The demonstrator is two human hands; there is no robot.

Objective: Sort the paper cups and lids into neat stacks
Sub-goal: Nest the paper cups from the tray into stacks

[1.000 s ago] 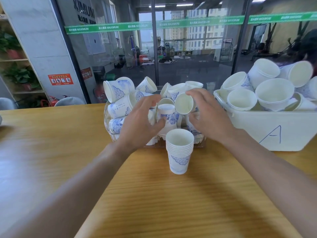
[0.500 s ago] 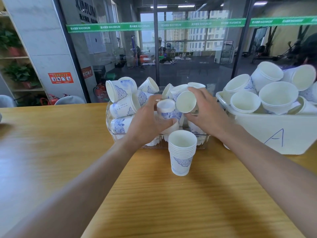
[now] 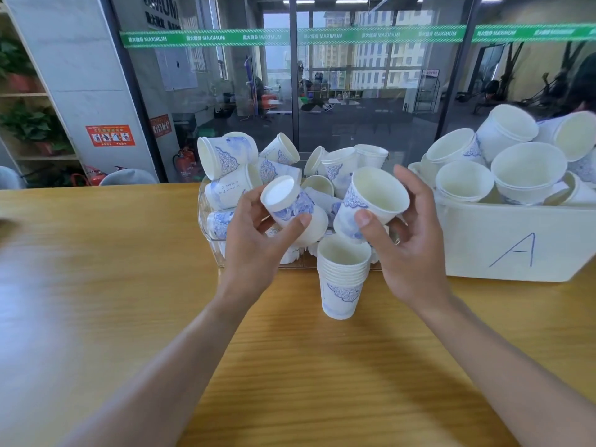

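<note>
Left hand (image 3: 258, 240) grips one cup (image 3: 292, 209), base tilted toward the camera; right hand (image 3: 409, 250) grips another cup (image 3: 371, 201), mouth up and tilted; both held above the clear bin (image 3: 206, 217) heaped with loose cups; stack of nested cups (image 3: 342, 279) upright on the bench (image 3: 129, 285) just before the bin, between the wrists; white tub (image 3: 516, 243) marked A at right, full of wider cups.

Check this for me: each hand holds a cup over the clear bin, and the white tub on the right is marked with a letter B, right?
Not quite. The head view shows the white tub marked with an A, not a B. The rest holds: the left hand and right hand each grip a cup over the clear bin.
</note>
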